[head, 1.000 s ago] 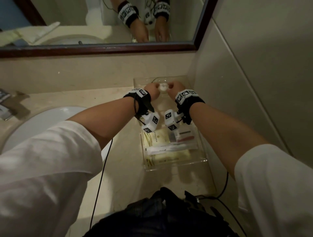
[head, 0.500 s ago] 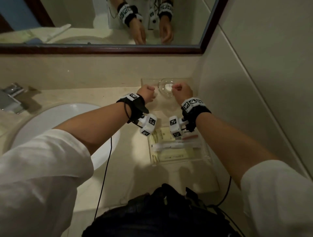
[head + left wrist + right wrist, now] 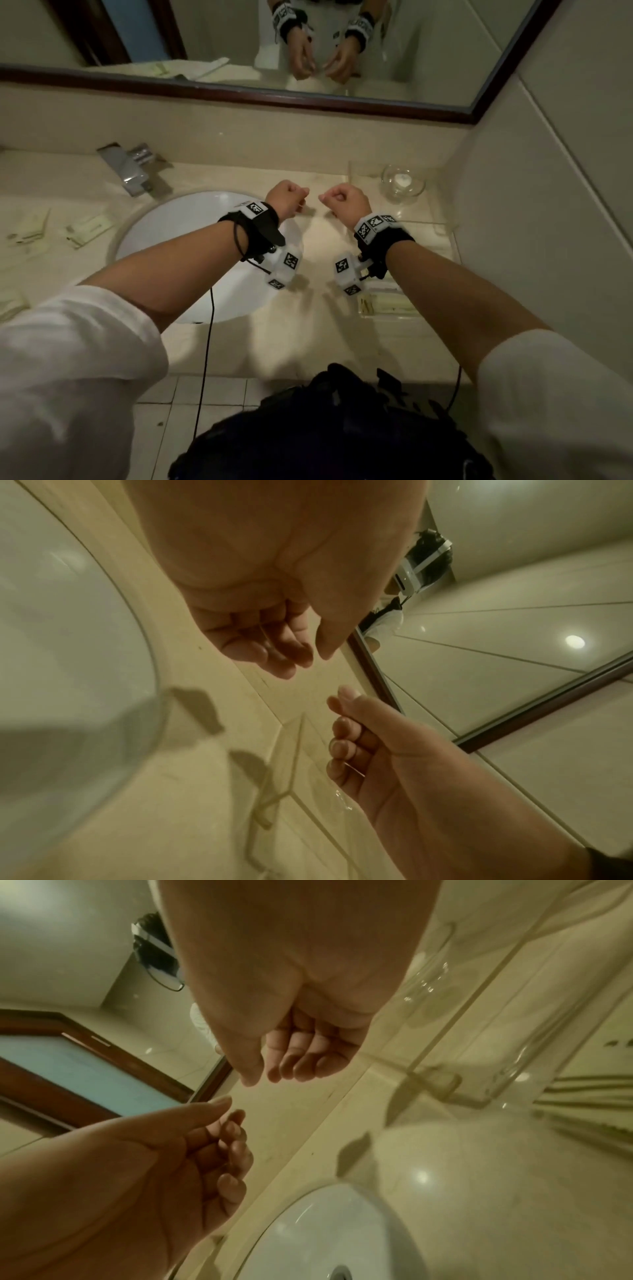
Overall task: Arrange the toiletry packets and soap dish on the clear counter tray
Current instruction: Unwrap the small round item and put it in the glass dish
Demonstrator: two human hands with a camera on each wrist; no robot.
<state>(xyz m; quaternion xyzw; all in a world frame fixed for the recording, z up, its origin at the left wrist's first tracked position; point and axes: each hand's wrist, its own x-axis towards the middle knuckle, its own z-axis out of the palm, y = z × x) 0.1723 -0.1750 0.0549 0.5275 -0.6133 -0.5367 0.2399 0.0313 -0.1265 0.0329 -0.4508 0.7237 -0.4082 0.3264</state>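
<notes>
A small glass soap dish (image 3: pixel 403 180) with a white soap in it stands at the far end of the clear counter tray (image 3: pixel 440 226), against the right wall. Cream toiletry packets (image 3: pixel 387 304) lie at the tray's near end, partly hidden by my right wrist. My left hand (image 3: pixel 291 200) and right hand (image 3: pixel 337 200) hover side by side over the counter, left of the tray, between it and the basin. The wrist views show the left hand (image 3: pixel 308 656) and the right hand (image 3: pixel 263 1074) loosely curled and holding nothing. The dish (image 3: pixel 428 969) shows faintly beside the right hand.
A white oval basin (image 3: pixel 205 257) sits under my left forearm, with a chrome tap (image 3: pixel 132 169) behind it. More packets (image 3: pixel 87 228) lie on the counter at the far left. A framed mirror (image 3: pixel 308 99) runs along the back wall. A tiled wall closes the right side.
Both hands let go of the soap dish, which stays at the tray's far end, and drew back to the left. The head view swung left, bringing the basin and tap into sight.
</notes>
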